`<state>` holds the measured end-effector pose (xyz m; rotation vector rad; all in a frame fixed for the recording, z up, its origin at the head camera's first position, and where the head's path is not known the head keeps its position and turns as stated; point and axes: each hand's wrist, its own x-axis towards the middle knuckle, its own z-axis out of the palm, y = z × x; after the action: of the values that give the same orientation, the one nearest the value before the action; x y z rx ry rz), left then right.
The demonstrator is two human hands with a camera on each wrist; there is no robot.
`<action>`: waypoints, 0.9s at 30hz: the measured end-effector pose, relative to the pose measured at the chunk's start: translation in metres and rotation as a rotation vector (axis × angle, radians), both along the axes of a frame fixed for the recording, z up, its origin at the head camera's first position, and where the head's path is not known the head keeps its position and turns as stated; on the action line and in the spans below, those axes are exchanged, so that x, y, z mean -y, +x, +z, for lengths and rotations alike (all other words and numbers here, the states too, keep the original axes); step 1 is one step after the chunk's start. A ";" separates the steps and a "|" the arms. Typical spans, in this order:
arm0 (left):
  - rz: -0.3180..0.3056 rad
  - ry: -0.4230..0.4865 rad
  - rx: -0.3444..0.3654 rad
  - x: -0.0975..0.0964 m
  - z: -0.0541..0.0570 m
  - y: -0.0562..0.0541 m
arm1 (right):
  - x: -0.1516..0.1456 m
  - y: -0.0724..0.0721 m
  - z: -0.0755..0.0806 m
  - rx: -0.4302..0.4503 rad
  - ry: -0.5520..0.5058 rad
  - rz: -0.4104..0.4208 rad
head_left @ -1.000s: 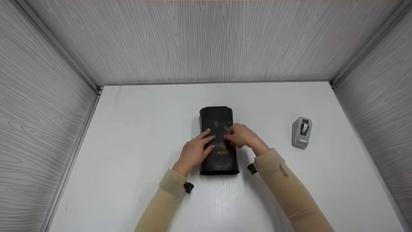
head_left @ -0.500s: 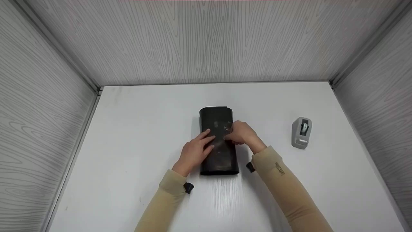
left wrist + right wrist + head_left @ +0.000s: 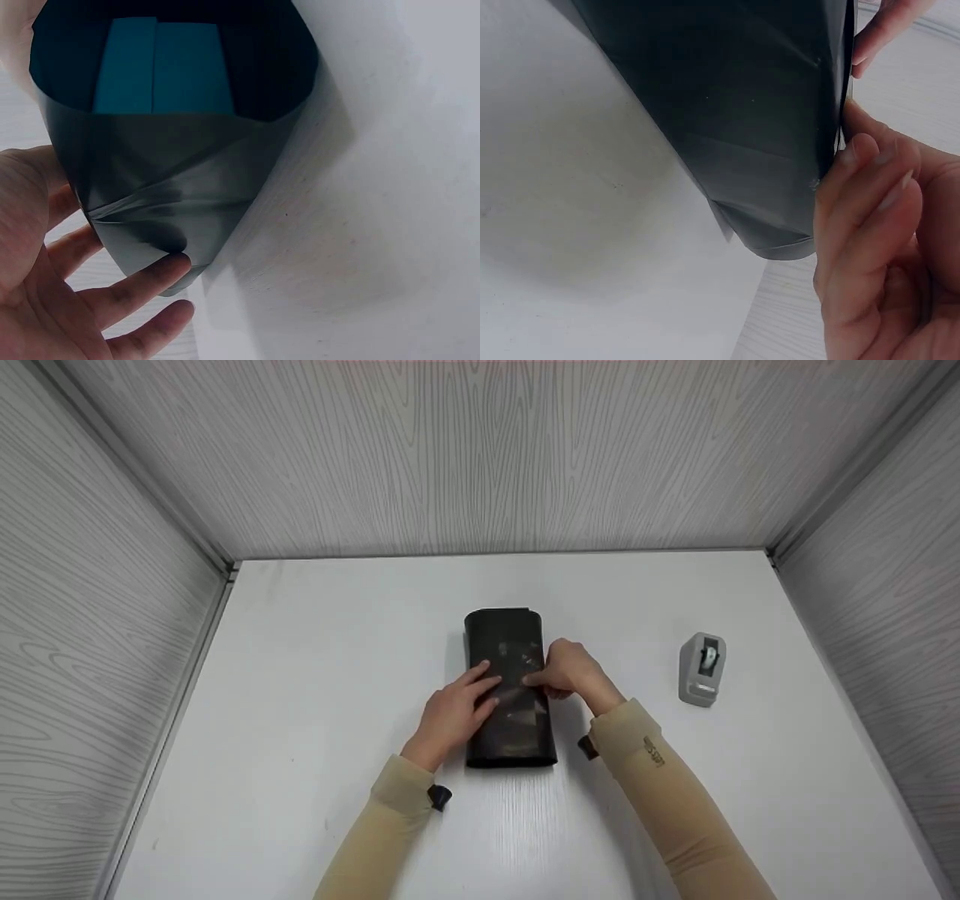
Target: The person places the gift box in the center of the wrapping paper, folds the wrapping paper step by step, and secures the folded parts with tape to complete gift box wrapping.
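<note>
A flattened tube point(image 3: 510, 735) of dark, shiny sheet lies lengthwise on the white table, with glossy patches on its top face. In the left wrist view its near end gapes, showing a teal, paper-like inside point(image 3: 187, 67). My left hand point(image 3: 450, 714) rests on the tube's left side, fingers spread and fairly straight. At the right edge, my right hand point(image 3: 572, 669) pinches the tube, its thumb on the top face and its fingers curled against the side. In the right wrist view these fingers point(image 3: 866, 217) lie along the tube's edge.
A grey tape dispenser point(image 3: 703, 669) with a small roll stands on the right of the white table point(image 3: 337, 645). Grey wood-grain panels point(image 3: 487, 457) rise at the back and both sides. Both forearms wear beige sleeves point(image 3: 667, 795).
My right hand's knuckles have shifted slightly right and up, while its thumb stays on the tube's top. The left hand and the tube have kept their places.
</note>
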<state>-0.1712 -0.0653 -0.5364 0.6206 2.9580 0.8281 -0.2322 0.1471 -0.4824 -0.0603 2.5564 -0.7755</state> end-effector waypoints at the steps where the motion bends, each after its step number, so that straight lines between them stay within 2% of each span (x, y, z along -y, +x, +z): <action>1: 0.000 0.000 0.000 0.000 0.000 0.000 | 0.000 0.000 0.000 -0.001 0.002 0.000; 4: -0.002 -0.001 -0.004 -0.001 0.000 0.000 | -0.002 0.001 -0.001 0.000 0.014 -0.007; 10: -0.004 -0.010 -0.009 -0.001 0.000 -0.001 | -0.010 0.001 -0.009 0.035 0.113 -0.038; 13: 0.004 -0.009 0.005 -0.001 0.001 0.000 | -0.016 0.002 -0.017 0.063 0.094 -0.063; 16: 0.005 -0.002 0.009 -0.001 0.001 0.000 | -0.022 0.005 -0.026 0.077 0.011 -0.080; 23: 0.009 -0.003 0.007 -0.001 -0.001 0.000 | -0.041 0.012 -0.052 0.153 -0.366 -0.077; 27: 0.012 0.004 0.006 0.000 -0.001 0.000 | -0.052 0.016 -0.061 0.199 -0.526 -0.064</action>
<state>-0.1710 -0.0649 -0.5376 0.5992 2.9584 0.8350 -0.2163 0.1993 -0.5431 -0.0647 2.1182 -1.3862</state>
